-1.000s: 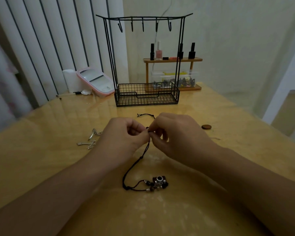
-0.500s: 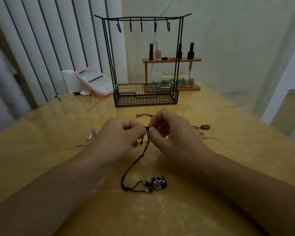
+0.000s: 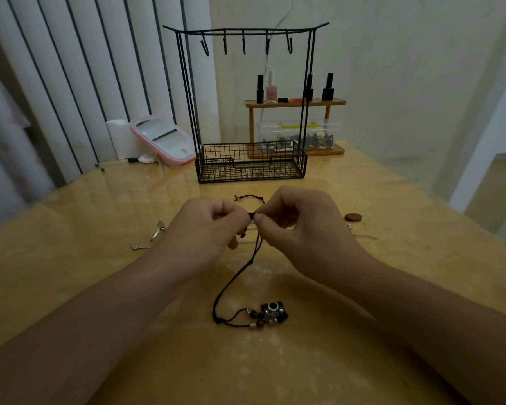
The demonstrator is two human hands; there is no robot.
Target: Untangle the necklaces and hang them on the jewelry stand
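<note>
A black cord necklace point(image 3: 234, 283) runs from between my hands down to a small camera-shaped pendant point(image 3: 273, 312) lying on the wooden table point(image 3: 362, 331). My left hand point(image 3: 208, 229) and my right hand point(image 3: 298, 226) meet fingertip to fingertip and both pinch the cord at a knot just above the table. A loose end of cord point(image 3: 250, 197) lies beyond my fingers. The black wire jewelry stand point(image 3: 250, 162) stands behind, its several hooks point(image 3: 244, 45) bare.
Silver chain pieces point(image 3: 154, 236) lie left of my left hand, more thin chain point(image 3: 362, 235) and a brown disc point(image 3: 353, 217) to the right. A pink-rimmed mirror point(image 3: 164, 140), a white roll and a wooden shelf point(image 3: 295, 102) with nail polish bottles stand at the back.
My hands stayed together on the knot, and my fingers shifted slightly along the cord. The pendant and lower loop have not moved on the table.
</note>
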